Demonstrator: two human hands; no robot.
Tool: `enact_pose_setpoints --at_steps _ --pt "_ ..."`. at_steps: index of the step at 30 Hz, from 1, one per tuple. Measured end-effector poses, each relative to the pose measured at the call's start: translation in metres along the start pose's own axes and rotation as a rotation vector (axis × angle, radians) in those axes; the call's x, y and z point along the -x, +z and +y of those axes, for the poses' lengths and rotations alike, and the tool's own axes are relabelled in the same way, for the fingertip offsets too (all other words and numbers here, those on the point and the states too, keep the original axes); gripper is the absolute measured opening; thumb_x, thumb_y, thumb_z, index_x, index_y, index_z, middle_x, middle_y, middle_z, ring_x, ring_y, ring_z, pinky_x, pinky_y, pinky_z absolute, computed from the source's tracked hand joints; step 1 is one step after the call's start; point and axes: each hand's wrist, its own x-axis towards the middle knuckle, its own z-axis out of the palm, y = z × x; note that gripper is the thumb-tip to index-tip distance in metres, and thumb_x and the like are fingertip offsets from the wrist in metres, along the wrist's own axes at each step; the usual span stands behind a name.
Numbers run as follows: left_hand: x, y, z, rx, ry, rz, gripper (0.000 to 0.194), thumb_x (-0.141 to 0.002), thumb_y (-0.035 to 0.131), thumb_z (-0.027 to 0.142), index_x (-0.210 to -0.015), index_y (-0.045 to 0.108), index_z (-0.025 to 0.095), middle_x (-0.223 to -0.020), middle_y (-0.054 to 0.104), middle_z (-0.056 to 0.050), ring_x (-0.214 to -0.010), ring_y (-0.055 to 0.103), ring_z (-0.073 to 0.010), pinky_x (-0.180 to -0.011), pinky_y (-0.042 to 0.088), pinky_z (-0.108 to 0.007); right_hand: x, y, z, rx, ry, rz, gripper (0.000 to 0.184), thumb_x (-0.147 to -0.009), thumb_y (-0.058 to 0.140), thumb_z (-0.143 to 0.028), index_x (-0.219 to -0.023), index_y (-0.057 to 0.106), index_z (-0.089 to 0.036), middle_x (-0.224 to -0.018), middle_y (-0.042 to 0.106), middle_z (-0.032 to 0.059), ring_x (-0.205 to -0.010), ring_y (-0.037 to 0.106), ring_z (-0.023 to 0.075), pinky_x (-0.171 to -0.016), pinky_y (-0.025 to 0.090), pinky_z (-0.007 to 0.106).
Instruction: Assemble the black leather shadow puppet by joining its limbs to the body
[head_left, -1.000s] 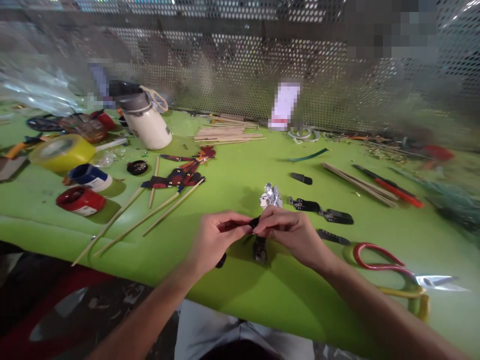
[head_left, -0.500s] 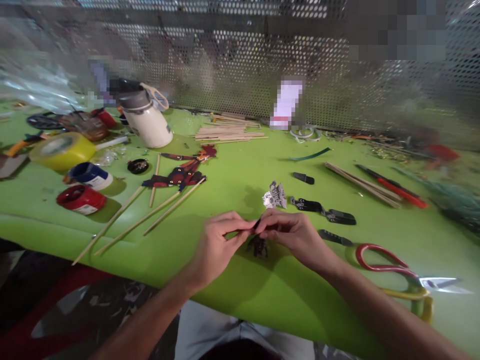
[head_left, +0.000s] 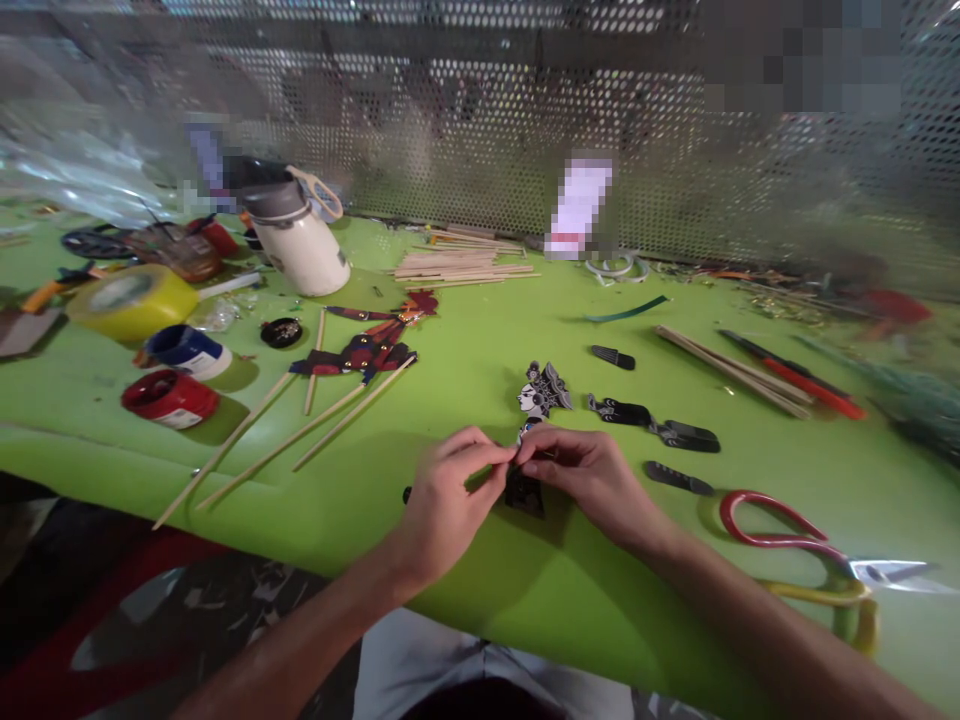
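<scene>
A small flat puppet figure [head_left: 541, 392], black with white line drawing, shows a head in profile with an ornate headdress. Its dark lower part [head_left: 525, 494] hangs beneath my fingers. My left hand [head_left: 459, 490] pinches it at the middle from the left, fingertips meeting those of my right hand [head_left: 581, 470], which pinches from the other side. The exact spot they grip is hidden by the fingers. Loose black puppet limbs [head_left: 679, 435] lie to the right, with another strip [head_left: 679, 478] below and a short piece [head_left: 613, 357] above.
Red-and-yellow-handled scissors [head_left: 855, 575] lie by my right forearm. A finished red-and-black puppet [head_left: 367, 350] with sticks lies left. Beyond are paint pots [head_left: 171, 398], yellow tape [head_left: 131, 300], a white jug [head_left: 311, 250], wooden sticks [head_left: 457, 265] and a red cutter [head_left: 817, 385].
The puppet's head has turned more face-on to the camera and its drawn profile shows clearly. Both hands stay pinched together at its middle. A dark piece now peeks out left of my left hand.
</scene>
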Motion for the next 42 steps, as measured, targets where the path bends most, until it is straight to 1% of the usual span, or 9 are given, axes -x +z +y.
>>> enact_pose_setpoints --at_steps 7,13,19,28,34,42 --pt "0.002 0.003 -0.001 -0.035 0.005 0.005 0.014 -0.088 0.06 0.003 -0.094 0.072 0.009 -0.084 0.064 -0.008 -0.078 0.062 -0.0154 -0.071 0.05 -0.025 0.0 0.001 0.007 0.004 -0.013 0.013 0.007 -0.085 0.074 -0.028 -0.089 0.075 -0.022 -0.092 0.068 0.002 -0.089 0.064 0.0162 -0.084 0.05 0.029" --pt "0.002 0.005 -0.004 -0.042 0.014 0.019 0.015 -0.088 0.059 0.003 -0.093 0.071 0.011 -0.084 0.064 -0.007 -0.079 0.062 -0.0155 -0.071 0.05 -0.025 -0.001 0.002 0.009 -0.01 -0.028 0.028 0.005 -0.085 0.074 -0.026 -0.087 0.076 -0.022 -0.09 0.069 0.0008 -0.087 0.064 0.0143 -0.083 0.051 0.027" --pt "0.003 0.006 -0.005 -0.029 -0.018 0.031 0.015 -0.087 0.06 0.004 -0.09 0.07 0.014 -0.083 0.064 -0.006 -0.078 0.062 -0.016 -0.071 0.05 -0.026 -0.001 0.005 0.008 0.0 -0.031 0.063 0.006 -0.083 0.075 -0.027 -0.086 0.076 -0.022 -0.09 0.071 0.002 -0.086 0.065 0.0159 -0.082 0.053 0.03" --pt "0.003 0.007 -0.005 -0.027 -0.023 0.041 0.015 -0.086 0.06 0.004 -0.089 0.07 0.014 -0.083 0.064 -0.006 -0.078 0.062 -0.0163 -0.071 0.05 -0.026 -0.001 0.008 0.01 0.022 -0.041 0.107 0.008 -0.081 0.076 -0.029 -0.083 0.076 -0.022 -0.09 0.072 0.0029 -0.085 0.066 0.0175 -0.082 0.054 0.033" --pt "0.002 0.006 -0.003 -0.021 -0.026 0.035 0.014 -0.087 0.059 0.005 -0.088 0.07 0.014 -0.082 0.063 -0.006 -0.078 0.061 -0.0164 -0.07 0.049 -0.026 0.0 0.008 0.009 0.019 -0.037 0.116 0.006 -0.081 0.076 -0.028 -0.083 0.077 -0.022 -0.088 0.071 0.0023 -0.086 0.066 0.0169 -0.083 0.053 0.031" --pt "0.003 0.006 -0.004 -0.003 -0.043 0.045 0.014 -0.088 0.06 0.006 -0.089 0.07 0.014 -0.083 0.064 -0.006 -0.078 0.062 -0.0163 -0.072 0.05 -0.026 -0.001 0.01 0.012 0.017 -0.068 0.144 0.011 -0.08 0.077 -0.032 -0.082 0.077 -0.021 -0.089 0.071 0.0036 -0.085 0.066 0.0176 -0.081 0.055 0.032"
